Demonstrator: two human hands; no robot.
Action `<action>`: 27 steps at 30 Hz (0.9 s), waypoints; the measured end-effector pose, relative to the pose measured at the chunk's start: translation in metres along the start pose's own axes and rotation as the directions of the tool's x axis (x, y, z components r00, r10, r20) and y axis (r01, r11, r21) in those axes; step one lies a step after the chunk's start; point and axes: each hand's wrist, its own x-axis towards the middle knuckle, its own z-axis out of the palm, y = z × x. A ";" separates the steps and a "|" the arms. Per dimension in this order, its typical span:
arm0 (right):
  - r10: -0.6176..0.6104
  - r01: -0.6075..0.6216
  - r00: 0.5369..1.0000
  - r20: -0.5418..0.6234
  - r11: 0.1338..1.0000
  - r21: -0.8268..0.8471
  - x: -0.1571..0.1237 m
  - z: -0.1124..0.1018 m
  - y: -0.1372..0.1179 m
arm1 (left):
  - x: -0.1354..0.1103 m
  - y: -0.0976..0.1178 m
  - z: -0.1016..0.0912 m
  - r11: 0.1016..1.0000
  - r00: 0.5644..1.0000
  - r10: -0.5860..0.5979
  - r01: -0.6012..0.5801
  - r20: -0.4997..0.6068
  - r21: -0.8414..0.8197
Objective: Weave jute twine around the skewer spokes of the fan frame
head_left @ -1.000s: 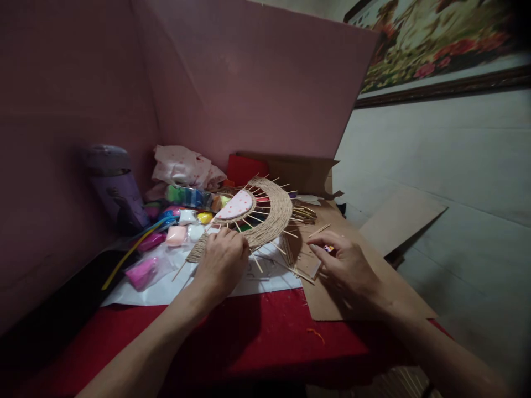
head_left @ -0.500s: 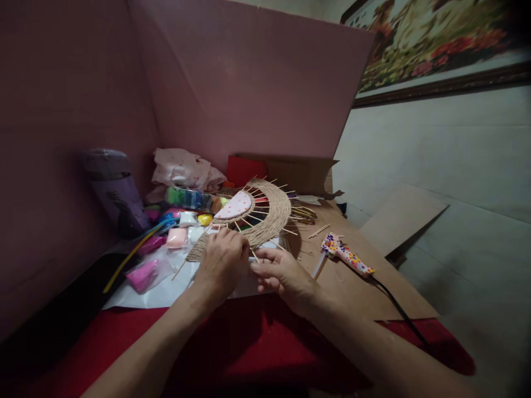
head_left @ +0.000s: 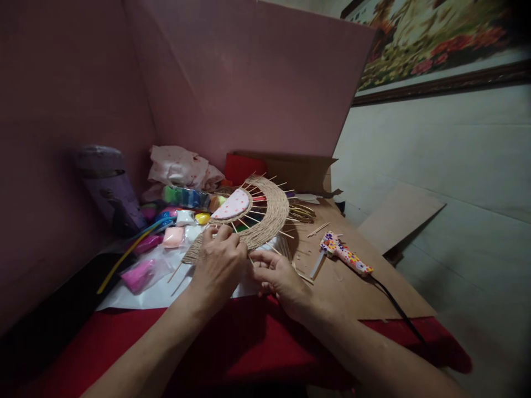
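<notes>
A fan-shaped piece of woven twine (head_left: 274,215) has thin wooden sticks radiating through it. At its centre sits a white half-circle pad (head_left: 233,204) with pink dots. My left hand (head_left: 222,265) is closed on the near edge of the twine fan, its fingertips partly hidden behind the knuckles. Close beside it, my right hand (head_left: 277,279) pinches with thumb and forefinger at the end of one wooden stick (head_left: 250,258) on the fan's near rim. The fan is held tilted above the table.
A flower-patterned glue gun (head_left: 344,254) lies on brown cardboard (head_left: 373,293) to the right, its black cord running off the edge. Loose sticks (head_left: 318,230) lie nearby. Bagged coloured clay (head_left: 139,275) and a purple bottle (head_left: 110,188) stand left. Pink panels rise behind.
My view has shifted slightly, so most things sit a little further left. Both hands stay at the fan's near rim. More sticks on the cardboard show beside my right hand.
</notes>
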 end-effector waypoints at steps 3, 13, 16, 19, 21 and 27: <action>-0.018 0.018 1.000 -0.001 1.000 -0.003 0.001 0.000 0.003 | 0.001 0.002 0.000 1.000 1.000 0.012 -0.012 -0.009 0.023; -0.028 0.029 0.999 -0.019 0.999 0.032 -0.009 0.002 -0.005 | 0.001 0.001 0.008 0.995 0.996 -0.092 0.091 -0.011 -0.027; -0.031 0.031 1.000 -0.003 0.999 -0.016 -0.013 0.002 -0.009 | 0.001 0.000 0.010 0.986 0.989 -0.145 0.146 0.021 -0.075; -0.031 0.029 0.999 -0.009 0.986 -0.164 -0.020 -0.001 -0.011 | 0.002 -0.001 0.009 0.981 0.985 -0.163 0.168 0.054 -0.099; -0.059 0.041 0.997 -0.047 0.943 -0.332 -0.030 -0.006 -0.012 | 0.002 -0.001 0.007 0.978 0.983 -0.168 0.176 0.075 -0.113; -0.531 0.072 0.832 -0.160 0.391 -0.918 -0.059 -0.061 -0.037 | 0.003 0.000 0.002 0.974 0.981 -0.178 0.186 0.075 -0.128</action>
